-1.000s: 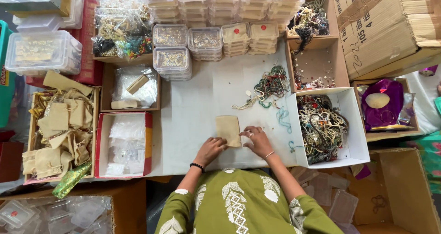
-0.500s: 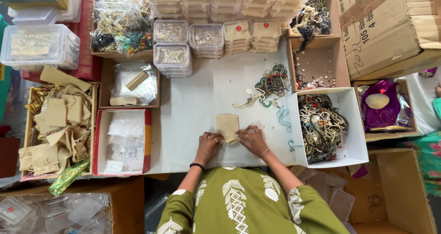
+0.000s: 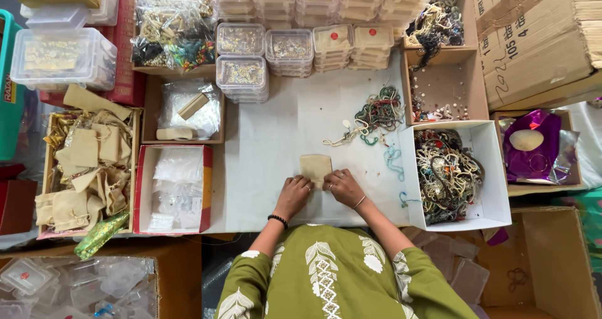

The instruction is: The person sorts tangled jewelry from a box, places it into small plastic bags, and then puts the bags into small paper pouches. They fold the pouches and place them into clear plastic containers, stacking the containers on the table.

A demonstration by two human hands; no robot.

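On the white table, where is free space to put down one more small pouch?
The bare white table is free between the red-edged box and the beige pouch, below the stacked clear boxes. Right of the pouch it is crowded: loose necklaces and the white box.

Jewellery packing workshop; bead boxes (image 3: 448, 175); pouches (image 3: 88, 168).

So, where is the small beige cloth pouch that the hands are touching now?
In the head view the small beige cloth pouch lies flat on the white table, near its front edge, with the left hand and right hand at its lower edge, left of the white box of tangled necklaces.
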